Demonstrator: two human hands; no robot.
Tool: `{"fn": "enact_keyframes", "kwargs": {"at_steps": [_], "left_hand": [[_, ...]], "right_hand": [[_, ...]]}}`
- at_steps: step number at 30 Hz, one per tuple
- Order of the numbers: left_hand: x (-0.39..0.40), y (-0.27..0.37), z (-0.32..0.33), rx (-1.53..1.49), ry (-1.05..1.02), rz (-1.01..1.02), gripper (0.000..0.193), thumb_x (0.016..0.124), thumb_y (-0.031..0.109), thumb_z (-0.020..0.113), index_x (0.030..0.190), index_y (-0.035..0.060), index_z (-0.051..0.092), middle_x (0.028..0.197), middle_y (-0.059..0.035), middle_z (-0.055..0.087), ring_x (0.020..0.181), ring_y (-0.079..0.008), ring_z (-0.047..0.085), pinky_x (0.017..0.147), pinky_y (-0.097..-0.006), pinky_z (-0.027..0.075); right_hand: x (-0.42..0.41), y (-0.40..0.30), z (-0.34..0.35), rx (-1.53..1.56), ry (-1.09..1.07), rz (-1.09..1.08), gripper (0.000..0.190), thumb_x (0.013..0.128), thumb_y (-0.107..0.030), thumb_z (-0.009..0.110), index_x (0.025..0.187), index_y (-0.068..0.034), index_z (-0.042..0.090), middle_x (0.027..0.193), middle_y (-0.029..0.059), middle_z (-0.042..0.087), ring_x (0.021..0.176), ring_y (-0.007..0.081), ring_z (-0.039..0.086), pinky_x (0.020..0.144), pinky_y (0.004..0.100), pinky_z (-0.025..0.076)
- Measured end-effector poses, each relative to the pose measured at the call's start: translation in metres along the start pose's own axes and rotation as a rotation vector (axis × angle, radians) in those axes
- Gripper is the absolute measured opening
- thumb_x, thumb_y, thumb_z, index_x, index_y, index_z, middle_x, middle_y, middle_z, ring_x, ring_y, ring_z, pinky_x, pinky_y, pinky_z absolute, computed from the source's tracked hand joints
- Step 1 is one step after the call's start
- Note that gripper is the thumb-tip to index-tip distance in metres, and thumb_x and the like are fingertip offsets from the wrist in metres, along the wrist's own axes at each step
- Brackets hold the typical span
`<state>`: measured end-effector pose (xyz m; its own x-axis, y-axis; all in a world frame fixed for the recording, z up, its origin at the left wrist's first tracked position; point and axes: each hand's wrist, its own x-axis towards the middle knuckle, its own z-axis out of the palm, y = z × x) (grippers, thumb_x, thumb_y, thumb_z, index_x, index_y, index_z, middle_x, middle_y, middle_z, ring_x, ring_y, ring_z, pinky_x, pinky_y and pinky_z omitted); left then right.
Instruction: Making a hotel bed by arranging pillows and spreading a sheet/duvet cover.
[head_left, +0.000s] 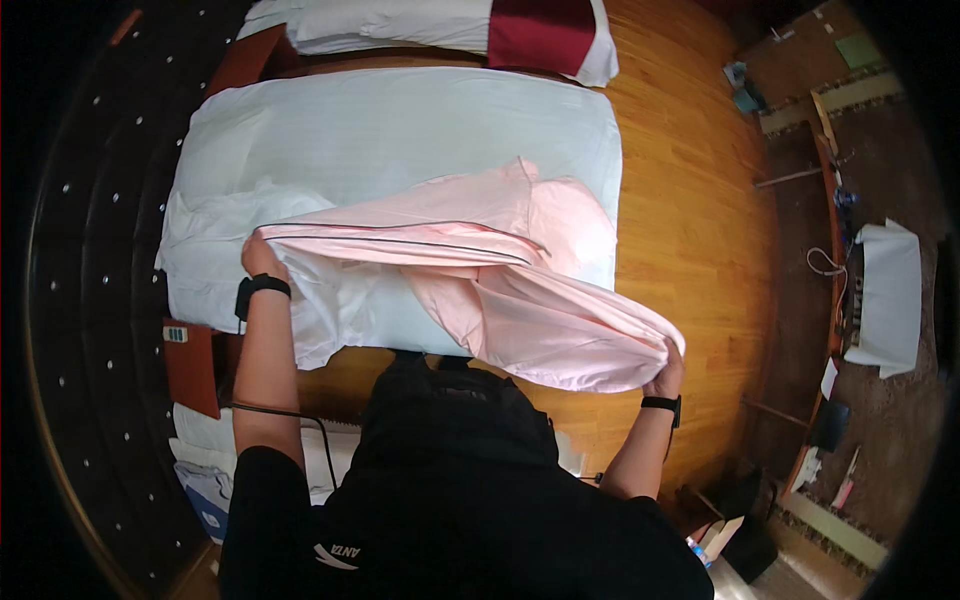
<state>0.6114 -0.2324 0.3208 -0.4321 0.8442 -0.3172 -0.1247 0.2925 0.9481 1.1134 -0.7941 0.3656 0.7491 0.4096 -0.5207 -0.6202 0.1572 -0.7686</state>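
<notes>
A pink cloth garment with dark piping (450, 240) is stretched in front of me over the near part of a bed with a white sheet (390, 127). Its left end is gripped by my left hand (262, 257). Past the bed's right edge, above the wooden floor, my right hand (666, 371) clutches the other end. Part of the pink cloth lies bunched on the sheet near the bed's right side. Crumpled white fabric (326, 300) lies beside my left wrist and droops over the near edge. Each wrist wears a black band.
Another bed with a dark red runner (540, 34) stands beyond this one. A dark studded headboard (112, 247) runs along the left. A brown bedside cabinet (191, 375) is near my left arm. At the right stands a long desk (829, 300).
</notes>
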Motion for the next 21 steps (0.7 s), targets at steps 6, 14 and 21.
{"fn": "enact_keyframes", "kwargs": {"at_steps": [6, 14, 21], "left_hand": [[0.076, 0.030, 0.007, -0.125, 0.024, -0.157, 0.034, 0.092, 0.020, 0.043, 0.108, -0.0028, 0.062, 0.115, -0.0158, 0.063, 0.106, -0.0289, 0.062, 0.096, -0.0412, 0.048], [0.067, 0.004, 0.036, 0.123, -0.211, 0.079, 0.022, 0.091, 0.014, 0.055, 0.103, -0.0028, 0.062, 0.103, -0.0112, 0.064, 0.095, -0.0208, 0.058, 0.090, -0.0324, 0.044], [-0.033, -0.061, 0.024, 0.504, -0.714, 0.072, 0.017, 0.090, 0.017, 0.056, 0.093, 0.0021, 0.063, 0.090, -0.0036, 0.063, 0.086, -0.0150, 0.056, 0.082, -0.0283, 0.043]], "right_hand": [[-0.039, -0.031, -0.045, 0.234, 0.242, -0.198, 0.046, 0.094, -0.030, 0.049, 0.126, 0.004, 0.049, 0.126, 0.0208, 0.056, 0.115, 0.0347, 0.055, 0.100, 0.0480, 0.044], [-0.080, -0.013, 0.024, -0.020, 0.026, -0.183, 0.047, 0.085, -0.010, 0.060, 0.128, 0.004, 0.048, 0.120, 0.0148, 0.060, 0.106, 0.0263, 0.061, 0.093, 0.0390, 0.049], [-0.105, 0.046, 0.174, -0.580, -0.591, 0.127, 0.025, 0.084, -0.012, 0.063, 0.107, -0.002, 0.065, 0.085, 0.0029, 0.067, 0.072, 0.0092, 0.058, 0.063, 0.0243, 0.047]]}}
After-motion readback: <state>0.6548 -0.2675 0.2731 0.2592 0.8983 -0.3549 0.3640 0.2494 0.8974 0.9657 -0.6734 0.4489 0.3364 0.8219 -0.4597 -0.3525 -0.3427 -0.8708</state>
